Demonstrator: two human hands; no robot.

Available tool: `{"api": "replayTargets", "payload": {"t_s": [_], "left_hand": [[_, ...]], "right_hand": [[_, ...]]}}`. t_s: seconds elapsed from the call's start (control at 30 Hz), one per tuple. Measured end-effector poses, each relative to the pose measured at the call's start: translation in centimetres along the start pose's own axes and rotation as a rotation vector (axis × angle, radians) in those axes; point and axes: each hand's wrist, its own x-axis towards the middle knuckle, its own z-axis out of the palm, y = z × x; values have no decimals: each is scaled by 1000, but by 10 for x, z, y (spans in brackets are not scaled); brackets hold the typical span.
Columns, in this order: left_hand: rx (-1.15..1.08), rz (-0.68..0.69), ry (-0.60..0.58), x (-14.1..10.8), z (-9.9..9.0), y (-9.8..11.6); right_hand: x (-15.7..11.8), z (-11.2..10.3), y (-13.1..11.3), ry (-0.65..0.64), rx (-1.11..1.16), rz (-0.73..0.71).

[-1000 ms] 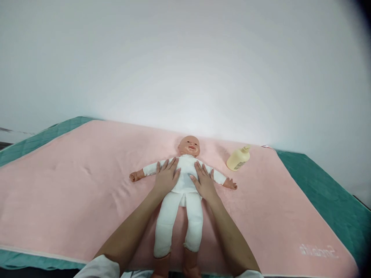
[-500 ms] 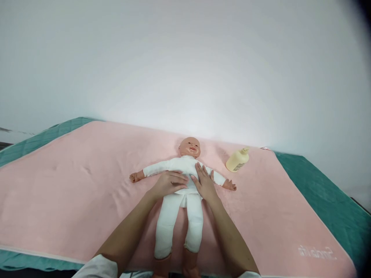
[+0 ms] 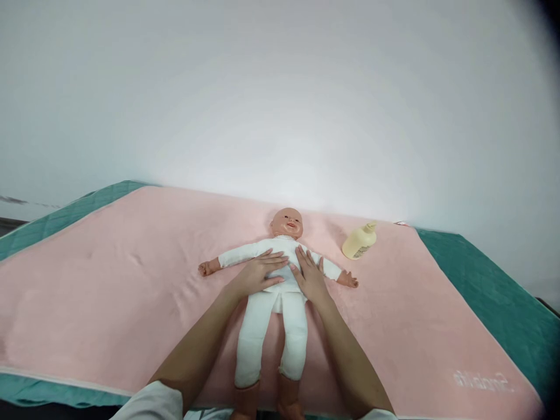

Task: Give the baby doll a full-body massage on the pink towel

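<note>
A baby doll [image 3: 286, 248] with a bald head and a white cloth body lies face up, its arms spread wide and its feet toward me. My left hand [image 3: 259, 274] rests flat on the left side of the doll's torso, fingers stretched out and pointing right. On the right side of the torso lies my right hand [image 3: 310, 273], palm down with its fingers apart and pointing up toward the shoulder. Neither hand grips anything. Both palms are hidden against the doll.
Under the doll spreads a pink blanket [image 3: 131, 280] over a green quilted cover [image 3: 490, 286]. A pale yellow pump bottle [image 3: 359, 241] stands tilted in view, right of the doll's head. Behind the bed rises a white wall [image 3: 280, 105].
My left hand's fingers have shifted up slightly on the torso and spread from the thumb. My right hand stays in nearly the same place. The view has moved a little.
</note>
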Motion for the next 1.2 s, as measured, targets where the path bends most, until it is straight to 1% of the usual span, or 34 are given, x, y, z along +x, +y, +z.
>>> {"api": "replayTargets", "payload": {"t_s": [0.23,0.47,0.57,0.7,0.77,0.9,1.07,1.13,1.2], "left_hand": [[85,-116,-21,2,5,-2],[148,-195,-25,1,7,-3],[192,-265,11,1,9,-2],[250,-375,94,2,15,0],[262,-408,119,2,17,0],[281,-449,166,2,21,-1],[297,-481,173,1,22,-2],[300,-477,179,0,22,-2],[299,-474,183,0,23,-3]], "right_hand": [[0,1,0,-4,-6,-2],[0,0,0,5,-4,-8],[0,2,1,13,-17,-15],[1,3,2,15,-15,-26],[1,3,3,13,-8,-27],[0,2,1,15,4,-14],[0,5,2,22,7,4],[1,6,4,49,21,0],[2,4,8,97,48,-55]]}}
